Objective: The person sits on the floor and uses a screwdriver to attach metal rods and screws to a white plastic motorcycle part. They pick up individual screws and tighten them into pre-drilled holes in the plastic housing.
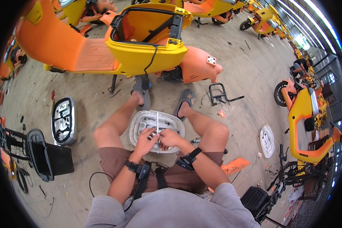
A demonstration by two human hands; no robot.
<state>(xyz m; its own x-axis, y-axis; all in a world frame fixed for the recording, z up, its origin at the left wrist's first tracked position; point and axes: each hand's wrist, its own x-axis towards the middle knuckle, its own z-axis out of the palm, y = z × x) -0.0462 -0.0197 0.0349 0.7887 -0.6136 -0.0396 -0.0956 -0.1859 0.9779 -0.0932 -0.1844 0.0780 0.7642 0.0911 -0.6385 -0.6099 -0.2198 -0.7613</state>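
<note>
Now L hand (146,139), R hand (170,137) on bar (157,121); wht shell (133,130) beneath.

The slim rod (157,121) looks like smooth, shiny metal, the white shell (133,131) plastic, the shorts (114,159) matt cloth, the floor (250,68) rough.

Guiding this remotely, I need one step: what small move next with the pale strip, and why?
Perhaps slide the right hand along the pale strip toward its far end while the left hand steadies it: both hands meet near its middle over the white shell, leaving its ends uncovered.
</note>
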